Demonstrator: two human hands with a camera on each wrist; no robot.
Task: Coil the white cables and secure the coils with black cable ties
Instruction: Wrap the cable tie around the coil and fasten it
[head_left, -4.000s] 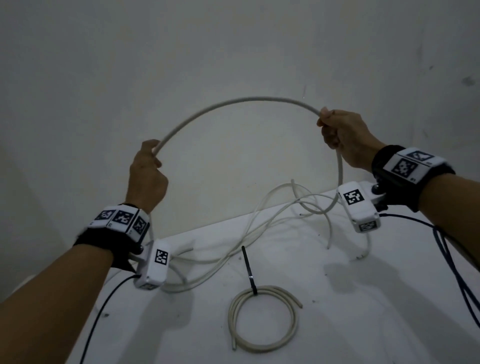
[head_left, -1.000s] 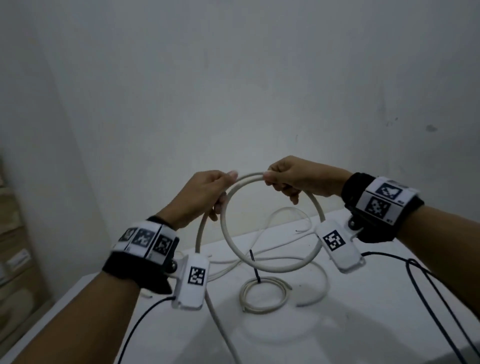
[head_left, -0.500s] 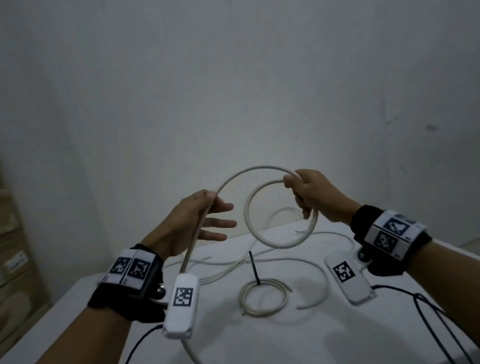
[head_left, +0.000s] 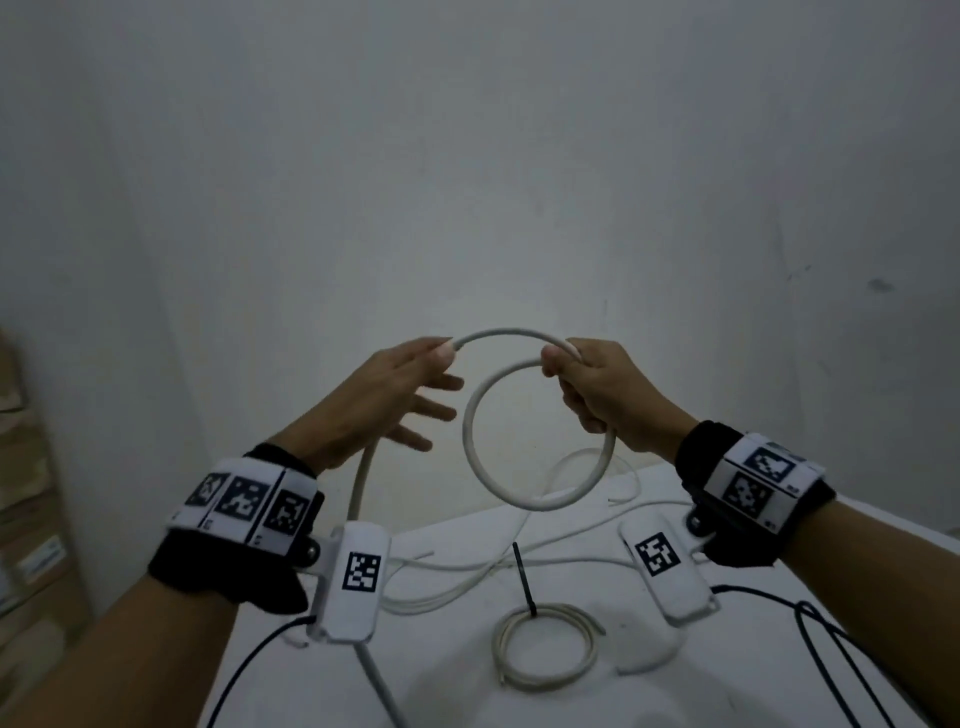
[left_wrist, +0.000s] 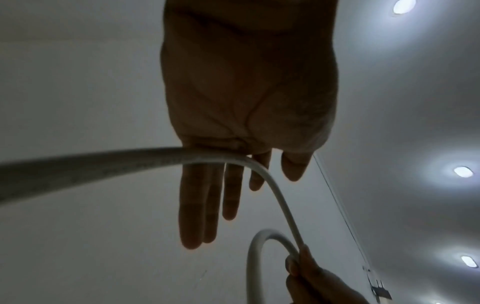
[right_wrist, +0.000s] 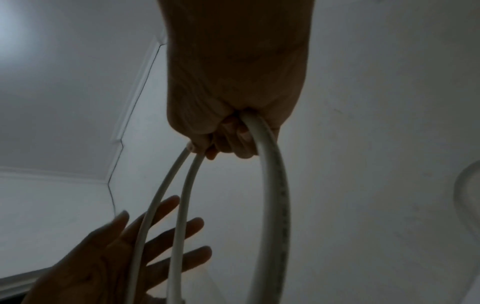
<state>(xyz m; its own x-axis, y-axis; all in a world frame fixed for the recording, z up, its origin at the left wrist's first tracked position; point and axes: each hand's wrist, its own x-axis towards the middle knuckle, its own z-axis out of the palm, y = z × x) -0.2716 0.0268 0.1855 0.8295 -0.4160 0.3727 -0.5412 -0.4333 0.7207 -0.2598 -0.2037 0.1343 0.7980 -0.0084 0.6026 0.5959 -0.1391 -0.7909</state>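
Note:
My right hand (head_left: 597, 389) grips a round loop of thick white cable (head_left: 540, 503) at its top, held up in the air above the table. From that grip the cable arcs left to my left hand (head_left: 395, 400), whose fingers are straight and spread. In the left wrist view the cable (left_wrist: 155, 156) lies across the base of the open fingers. The cable's tail drops past my left wrist toward the table's front edge. The right wrist view shows my right hand (right_wrist: 233, 92) fisted round both strands of cable (right_wrist: 275, 185).
On the white table (head_left: 753, 691) lies a finished white coil (head_left: 543, 675) with a black cable tie (head_left: 524, 582) sticking up from it. Loose white cables (head_left: 467, 577) sprawl behind it. Black camera cords (head_left: 831, 654) trail at right. Cardboard boxes (head_left: 26, 493) stand at far left.
My hands have come closer together, the left rising along the cable and the right shifting left. The upper arc between them has become shorter and lies nearer the held loop.

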